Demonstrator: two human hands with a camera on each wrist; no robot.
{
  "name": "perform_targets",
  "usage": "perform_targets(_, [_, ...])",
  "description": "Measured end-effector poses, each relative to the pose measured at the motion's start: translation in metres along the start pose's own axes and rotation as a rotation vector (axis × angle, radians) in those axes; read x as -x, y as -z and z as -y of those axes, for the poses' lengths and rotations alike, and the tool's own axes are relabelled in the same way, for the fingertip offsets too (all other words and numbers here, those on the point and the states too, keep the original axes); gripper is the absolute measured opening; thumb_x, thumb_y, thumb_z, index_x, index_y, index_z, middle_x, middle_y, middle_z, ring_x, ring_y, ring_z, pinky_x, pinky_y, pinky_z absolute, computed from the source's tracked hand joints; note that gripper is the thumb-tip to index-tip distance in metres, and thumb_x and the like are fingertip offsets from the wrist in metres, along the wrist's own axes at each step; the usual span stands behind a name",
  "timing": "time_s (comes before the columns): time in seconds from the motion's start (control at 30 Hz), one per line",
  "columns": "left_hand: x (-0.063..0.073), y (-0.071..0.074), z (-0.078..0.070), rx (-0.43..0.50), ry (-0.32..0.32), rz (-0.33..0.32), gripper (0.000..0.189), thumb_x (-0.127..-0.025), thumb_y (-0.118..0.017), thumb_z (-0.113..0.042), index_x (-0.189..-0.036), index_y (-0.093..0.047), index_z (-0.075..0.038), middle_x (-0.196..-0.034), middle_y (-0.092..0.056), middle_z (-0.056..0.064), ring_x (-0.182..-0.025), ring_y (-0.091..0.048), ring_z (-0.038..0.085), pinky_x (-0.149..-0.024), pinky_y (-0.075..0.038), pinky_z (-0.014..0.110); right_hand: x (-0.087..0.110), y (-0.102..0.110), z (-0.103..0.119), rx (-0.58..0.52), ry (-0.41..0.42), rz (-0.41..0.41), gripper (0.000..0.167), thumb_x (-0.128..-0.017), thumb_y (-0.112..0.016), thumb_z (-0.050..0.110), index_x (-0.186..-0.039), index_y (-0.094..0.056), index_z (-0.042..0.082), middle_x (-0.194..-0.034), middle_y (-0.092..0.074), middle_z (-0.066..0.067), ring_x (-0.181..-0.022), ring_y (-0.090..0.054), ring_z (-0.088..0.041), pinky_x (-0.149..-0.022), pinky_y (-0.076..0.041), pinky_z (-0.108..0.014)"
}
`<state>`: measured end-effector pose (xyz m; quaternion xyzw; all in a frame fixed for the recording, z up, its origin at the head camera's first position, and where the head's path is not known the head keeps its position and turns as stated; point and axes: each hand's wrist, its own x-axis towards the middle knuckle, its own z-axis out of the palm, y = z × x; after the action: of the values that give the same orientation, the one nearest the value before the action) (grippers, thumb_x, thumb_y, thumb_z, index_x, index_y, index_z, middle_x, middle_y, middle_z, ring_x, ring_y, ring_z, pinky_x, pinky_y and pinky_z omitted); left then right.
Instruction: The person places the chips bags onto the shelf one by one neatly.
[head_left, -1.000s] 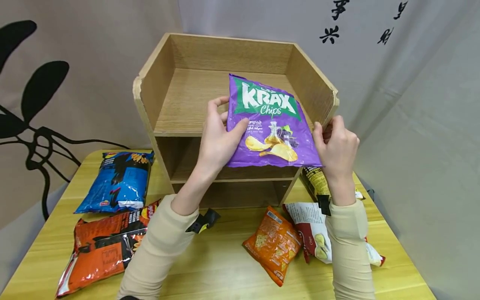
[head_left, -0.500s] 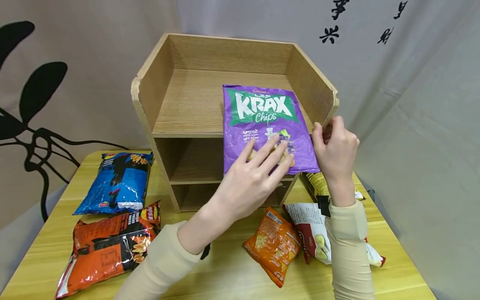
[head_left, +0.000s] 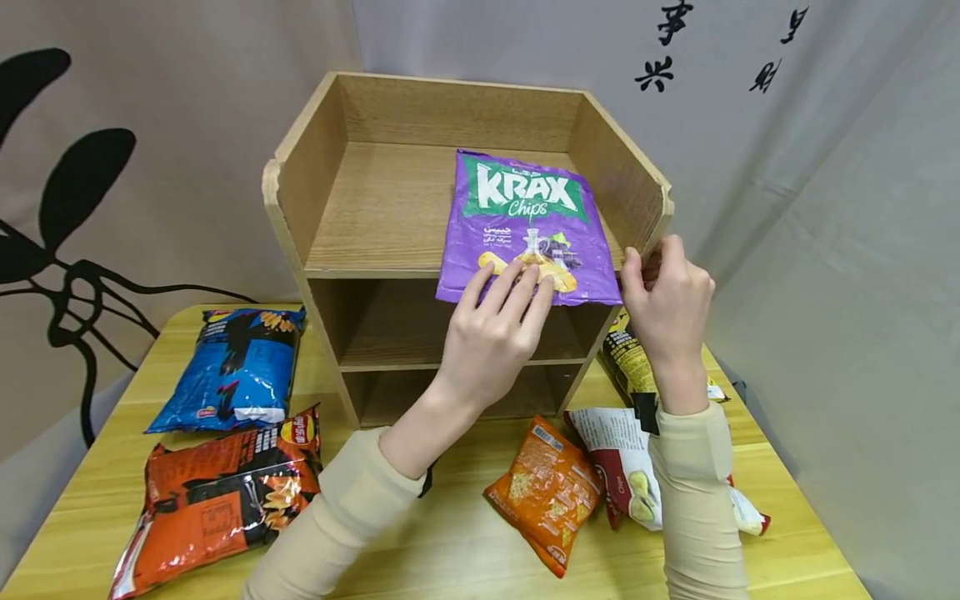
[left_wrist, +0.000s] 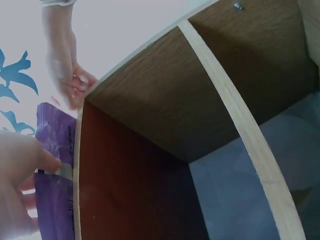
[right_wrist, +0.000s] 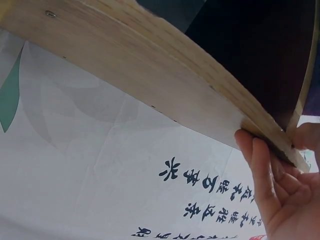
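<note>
A purple bag of KRAX chips [head_left: 517,218] lies face up on the top level of the wooden shelf [head_left: 367,208], its lower end jutting past the front edge. My left hand [head_left: 489,346] touches the bag's lower front with its fingers fairly straight. In the left wrist view the same hand [left_wrist: 17,175] is beside the bag [left_wrist: 54,200], at the shelf board's edge. With my right hand [head_left: 671,317] I grip the front edge of the shelf's right side panel. The right wrist view shows thumb and fingers [right_wrist: 282,192] on either side of that panel [right_wrist: 165,70].
On the table [head_left: 450,542] lie a blue bag [head_left: 232,367] and an orange-black bag [head_left: 217,492] at left. A small orange bag [head_left: 551,492], a white-red chips bag [head_left: 618,462] and a yellow-black bag [head_left: 633,358] are at right. A curtain [head_left: 825,208] hangs behind.
My left hand has gone from holding the bag's left side to lying on its lower front. The bag has slid farther back on the top level. My right hand has stayed on the panel.
</note>
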<state>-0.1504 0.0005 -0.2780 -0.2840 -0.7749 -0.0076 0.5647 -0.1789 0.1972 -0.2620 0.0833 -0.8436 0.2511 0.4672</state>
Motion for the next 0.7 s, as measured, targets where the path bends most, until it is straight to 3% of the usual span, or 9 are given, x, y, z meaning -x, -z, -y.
perform_targets(0.3, [-0.006,-0.006,0.000,0.009,0.026,0.021,0.022,-0.093,-0.052,-0.009,-0.104,-0.070,-0.010,-0.108,-0.073,0.004,-0.105,-0.067,0.020,-0.093,-0.051,0.036,-0.001,0.000,0.000,0.000,0.001,0.015,0.026,-0.089,-0.058,0.016,-0.083,-0.055,-0.009,-0.066,-0.065,-0.025,-0.057,-0.062,-0.038,-0.055,-0.049,-0.046])
perform_targets(0.4, [-0.006,-0.004,-0.001,-0.004,0.056,-0.012,0.020,-0.091,-0.054,-0.008,-0.101,-0.072,-0.010,-0.104,-0.074,0.003,-0.102,-0.068,0.020,-0.091,-0.052,0.036,-0.003,0.002,0.001,-0.032,-0.028,0.026,0.025,-0.088,-0.059,0.015,-0.083,-0.058,-0.009,-0.071,-0.068,-0.024,-0.060,-0.066,-0.036,-0.056,-0.050,-0.024])
perform_targets(0.5, [-0.006,-0.004,0.001,-0.008,0.079,-0.023,0.019,-0.090,-0.056,-0.007,-0.099,-0.072,-0.009,-0.104,-0.074,0.004,-0.102,-0.069,0.020,-0.091,-0.052,0.034,-0.005,0.005,0.004,-0.043,-0.054,0.030,0.024,-0.087,-0.061,0.015,-0.084,-0.061,-0.009,-0.074,-0.071,-0.023,-0.063,-0.069,-0.034,-0.060,-0.037,-0.002])
perform_targets(0.53, [-0.007,-0.005,0.002,-0.008,0.080,-0.008,0.020,-0.091,-0.055,-0.006,-0.100,-0.072,-0.009,-0.105,-0.074,0.004,-0.104,-0.068,0.020,-0.092,-0.052,0.034,-0.006,0.007,0.004,-0.046,-0.063,0.026,0.024,-0.086,-0.061,0.015,-0.084,-0.062,-0.009,-0.075,-0.071,-0.022,-0.064,-0.069,-0.034,-0.060,-0.031,0.002])
perform_targets(0.67, [-0.008,-0.010,0.006,0.003,0.059,0.072,0.023,-0.093,-0.052,-0.005,-0.107,-0.070,-0.008,-0.111,-0.072,0.004,-0.110,-0.066,0.021,-0.097,-0.049,0.034,-0.013,0.012,0.008,-0.059,-0.055,0.004,0.024,-0.085,-0.061,0.014,-0.086,-0.063,-0.010,-0.076,-0.071,-0.023,-0.064,-0.069,-0.033,-0.059,-0.030,0.005])
perform_targets(0.7, [-0.008,-0.011,0.007,0.005,0.055,0.090,0.024,-0.093,-0.052,-0.005,-0.109,-0.070,-0.008,-0.113,-0.071,0.004,-0.112,-0.065,0.022,-0.098,-0.049,0.034,-0.014,0.013,0.009,-0.064,-0.054,0.000,0.023,-0.085,-0.061,0.013,-0.086,-0.063,-0.010,-0.076,-0.071,-0.023,-0.061,-0.068,-0.024,-0.059,-0.031,0.006])
